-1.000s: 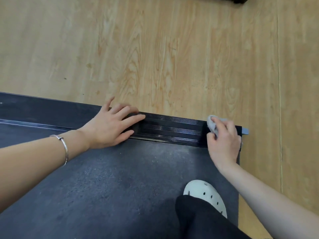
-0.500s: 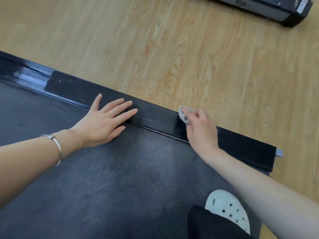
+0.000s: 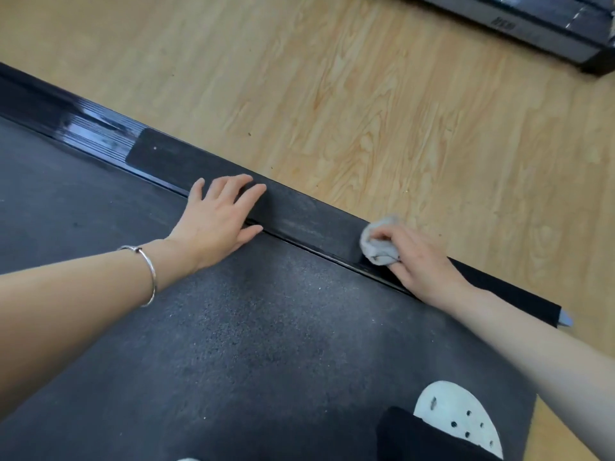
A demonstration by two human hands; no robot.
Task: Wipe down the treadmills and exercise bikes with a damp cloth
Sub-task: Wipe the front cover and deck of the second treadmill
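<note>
A black treadmill fills the lower left; its dark grey belt [image 3: 233,344] runs under me and its black side rail [image 3: 309,214] crosses the view diagonally. My right hand [image 3: 419,257] grips a bunched grey cloth [image 3: 377,242] and presses it on the rail. My left hand [image 3: 219,217] lies flat, fingers straight, across the rail's inner edge further left, with a silver bangle on the wrist. The rail section at the far left looks glossy and ribbed.
Light wooden floor [image 3: 366,111] lies beyond the rail. Another dark machine base [image 3: 539,24] sits at the top right. My white perforated shoe [image 3: 459,417] and black trouser leg stand on the belt at the bottom right. The rail ends in a grey cap [image 3: 565,319].
My right hand slid the cloth left along the rail from its end, and the cloth now shows more. The view swung, bringing the other machine into sight. My left hand stayed flat.
</note>
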